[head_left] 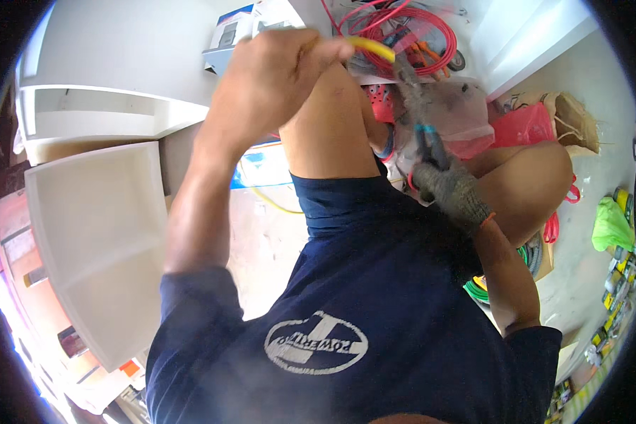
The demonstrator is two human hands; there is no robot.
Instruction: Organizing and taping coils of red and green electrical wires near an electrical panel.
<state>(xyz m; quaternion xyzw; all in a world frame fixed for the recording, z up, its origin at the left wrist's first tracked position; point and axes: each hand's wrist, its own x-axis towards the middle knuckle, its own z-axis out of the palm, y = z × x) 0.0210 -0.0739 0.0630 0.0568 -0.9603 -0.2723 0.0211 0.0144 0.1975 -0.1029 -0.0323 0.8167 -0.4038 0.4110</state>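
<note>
Farther off, a white cabinet point(127, 56) fills the left, with a red wire coil point(454, 44) right of centre. Nearer, the gloved right hand point(449, 191) grasps pliers point(418, 113); the bare left hand point(279, 74) pinches a yellow cable point(374, 48), its end by the pliers' tip, contact too blurred to tell.
</note>
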